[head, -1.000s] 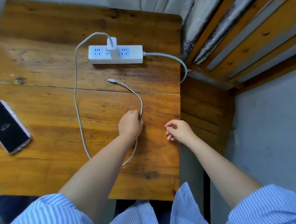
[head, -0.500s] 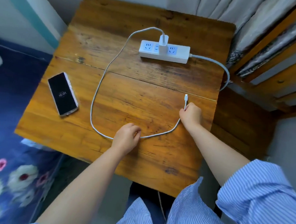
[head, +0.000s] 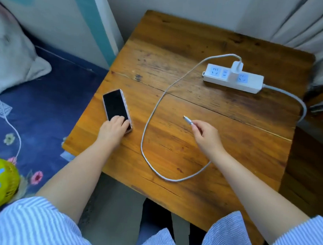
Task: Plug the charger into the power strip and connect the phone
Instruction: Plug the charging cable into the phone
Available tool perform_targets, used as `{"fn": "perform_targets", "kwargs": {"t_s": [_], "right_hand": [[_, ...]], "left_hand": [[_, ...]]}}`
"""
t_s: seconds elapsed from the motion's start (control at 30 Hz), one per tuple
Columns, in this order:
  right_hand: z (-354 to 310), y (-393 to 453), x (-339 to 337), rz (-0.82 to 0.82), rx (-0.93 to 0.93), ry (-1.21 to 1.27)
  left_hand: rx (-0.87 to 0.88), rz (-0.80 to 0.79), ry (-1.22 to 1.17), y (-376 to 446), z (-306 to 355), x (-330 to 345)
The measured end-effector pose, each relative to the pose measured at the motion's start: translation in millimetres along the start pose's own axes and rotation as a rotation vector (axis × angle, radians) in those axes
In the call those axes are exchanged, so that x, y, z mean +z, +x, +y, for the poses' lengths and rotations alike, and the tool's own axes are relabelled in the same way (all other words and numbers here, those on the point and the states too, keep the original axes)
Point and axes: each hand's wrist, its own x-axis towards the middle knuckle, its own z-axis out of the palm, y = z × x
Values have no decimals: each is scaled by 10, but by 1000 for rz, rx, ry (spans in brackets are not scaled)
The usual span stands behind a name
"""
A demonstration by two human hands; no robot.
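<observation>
Head view: our left hand point(head: 114, 128) closing fingers over near end of phone point(head: 117, 108), flat on table point(head: 180, 39), likely to lift it. Our right hand point(head: 206, 134) pinches cable plug point(head: 188, 120), tip aimed at phone. Charger point(head: 236, 71) already seated in power strip point(head: 234, 80).

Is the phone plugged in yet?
Not yet. The cable's plug is apart from the phone, pinched in the right hand; the left hand rests on the phone.
</observation>
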Motion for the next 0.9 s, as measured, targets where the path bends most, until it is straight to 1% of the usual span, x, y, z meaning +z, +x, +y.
{"fn": "perform_targets", "kwargs": {"t_s": [0.1,0.13,0.17,0.2,0.23,0.27,0.3,0.4,0.43,0.53,0.67,0.77,0.83,0.9], "right_hand": [[-142,42,307,-33,9,-30],[-173,56,396,-30,23,-34],[-201,71,479,-24,41,-41],[-231,103,590,-10,62,-45],[-234,98,604,2,79,-44],[-254,124,675,15,89,-48],[-245,122,685,21,101,-51],[-244,154,799,16,116,-92],[-241,158,817,21,116,-95],[-212,134,852,62,129,-81],[-149,26,919,78,160,-64],[-123,-48,961,103,165,-19],[-111,-95,987,117,175,26],[-117,-112,1011,114,162,41]], "left_hand": [[144,-27,125,193,-339,93],[148,-16,100,249,-408,122],[122,-6,50,298,-447,145],[56,0,-36,354,-505,161],[-47,-1,-146,365,-485,140],[-88,-7,-210,405,-519,163],[-76,1,-240,419,-502,157],[178,10,-142,514,-553,214],[215,-15,-126,543,-555,199],[229,-62,-121,618,-551,175],[448,-113,186,650,-620,173],[572,-93,372,684,-635,137],[673,-72,454,701,-614,98],[716,-51,471,703,-629,72]]}}
